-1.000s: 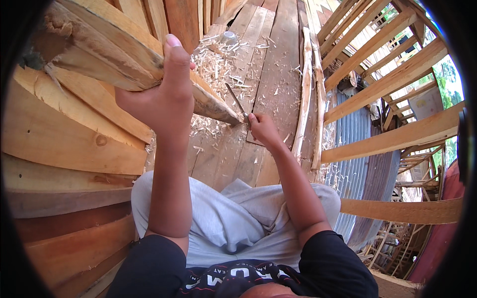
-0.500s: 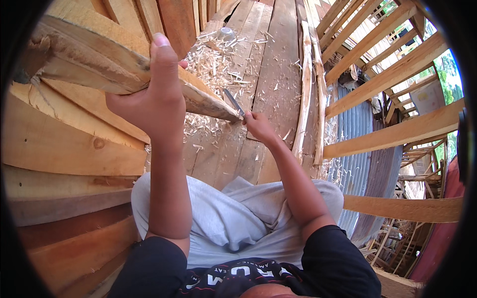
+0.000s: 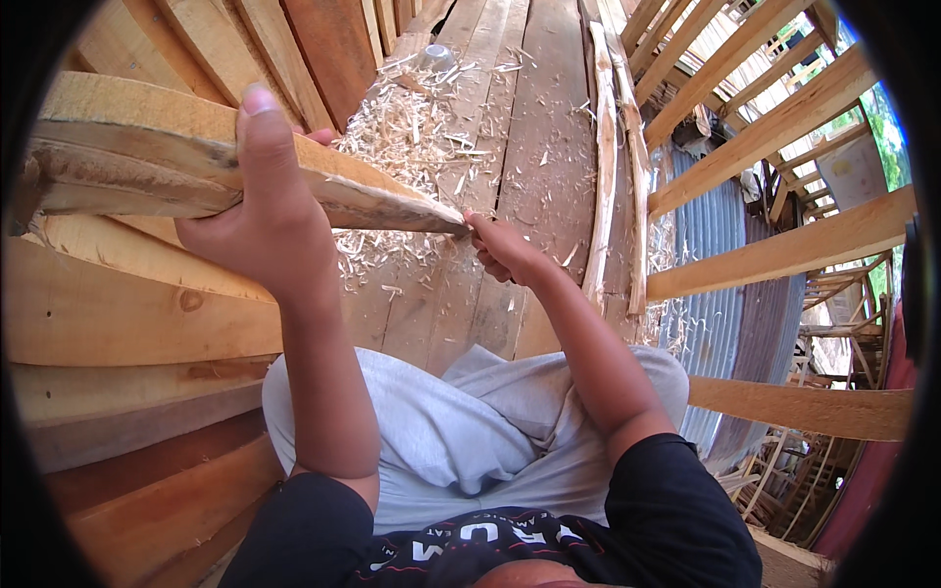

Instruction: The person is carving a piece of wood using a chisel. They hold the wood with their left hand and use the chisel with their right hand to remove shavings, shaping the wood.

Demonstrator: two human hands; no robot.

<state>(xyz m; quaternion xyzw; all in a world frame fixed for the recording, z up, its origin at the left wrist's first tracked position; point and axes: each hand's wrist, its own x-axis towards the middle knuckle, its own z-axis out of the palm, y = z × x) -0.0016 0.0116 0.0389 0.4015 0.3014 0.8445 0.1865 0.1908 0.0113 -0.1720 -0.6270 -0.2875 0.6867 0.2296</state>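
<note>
A long wooden board (image 3: 368, 201) slants from the upper left down to the middle, its rough, darker side facing me. My left hand (image 3: 274, 201) is wrapped around it, thumb on the upper edge and fingers behind. At the board's lower end, my right hand (image 3: 505, 253) is closed on a knife, with the knuckles right beside the wood. Only a dark bit of the knife's handle (image 3: 511, 281) shows below the fist; the blade is hidden now. Pale wood shavings (image 3: 387, 132) lie heaped on the floor behind the board.
Planks (image 3: 147, 318) are stacked along my left. A small pale cup (image 3: 436, 57) stands among the shavings on the plank floor (image 3: 544, 108). Long peeled strips (image 3: 604, 176) lie to the right, beside a slatted wooden railing (image 3: 784, 245) with corrugated metal (image 3: 701, 323) beyond it.
The right hand has turned and shifted slightly, and the knife's blade, visible before, is now out of sight. My left hand and the board have moved left in the view.
</note>
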